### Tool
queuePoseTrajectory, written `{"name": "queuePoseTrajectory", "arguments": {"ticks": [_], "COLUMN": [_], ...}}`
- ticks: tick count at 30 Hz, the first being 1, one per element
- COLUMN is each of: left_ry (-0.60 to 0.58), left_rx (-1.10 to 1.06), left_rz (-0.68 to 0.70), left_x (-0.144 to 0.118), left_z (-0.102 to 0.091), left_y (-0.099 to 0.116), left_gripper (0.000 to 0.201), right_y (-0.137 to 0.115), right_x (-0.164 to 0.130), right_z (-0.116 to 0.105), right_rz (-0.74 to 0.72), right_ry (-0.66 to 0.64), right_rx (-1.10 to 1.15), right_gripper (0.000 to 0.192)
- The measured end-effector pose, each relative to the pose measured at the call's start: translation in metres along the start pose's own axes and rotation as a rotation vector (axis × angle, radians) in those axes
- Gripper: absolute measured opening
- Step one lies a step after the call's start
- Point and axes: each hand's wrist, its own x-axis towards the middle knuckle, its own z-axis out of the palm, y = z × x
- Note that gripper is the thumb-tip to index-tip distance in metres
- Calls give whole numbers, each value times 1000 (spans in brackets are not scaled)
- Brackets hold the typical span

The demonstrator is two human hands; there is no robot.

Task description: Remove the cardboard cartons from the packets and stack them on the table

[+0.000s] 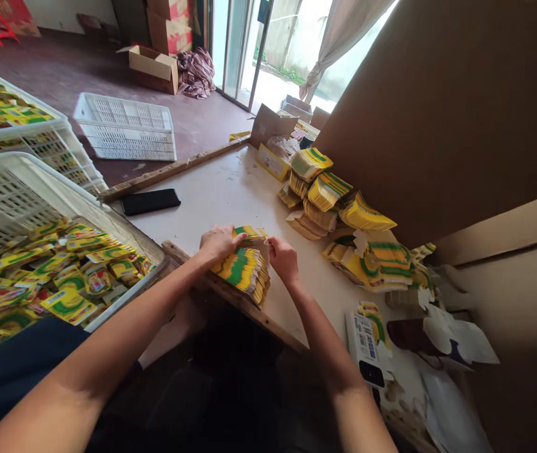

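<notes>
Both hands, left hand (219, 244) and right hand (283, 259), pinched a stack of flat yellow-green cartons (244, 267) at the table's (212, 195) near edge, with folded cartons heaped in the white crate (9, 189) and many bundles (367, 251) remaining unprocessed.

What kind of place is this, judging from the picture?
Probably a small packing workshop, perhaps home-based. Both hands hold a stack of flat yellow-green cartons on a pale worktable; more bundles lie nearby, and a white plastic crate holds folded ones.
</notes>
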Motion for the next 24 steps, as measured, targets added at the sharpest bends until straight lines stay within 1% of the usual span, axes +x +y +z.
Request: {"name": "queuePoseTrajectory", "arguments": {"ticks": [5, 13, 19, 24], "left_ry": [-5, -11, -5, 2], "left_rx": [-29, -36, -26, -24], "left_rz": [4, 10, 27, 29], "left_x": [1, 2, 2, 1], "left_z": [1, -2, 0, 0], "left_y": [0, 1, 0, 0], "left_gripper": [52, 58, 59, 59], "right_y": [3, 2, 3, 5], "right_x": [-1, 1, -4, 7], "right_z": [3, 11, 16, 17], "right_rz": [-34, -59, -34, 2], "right_ry": [27, 84, 129, 132], "right_rx": [-60, -90, -63, -25], "right_gripper": [28, 23, 22, 14]}}
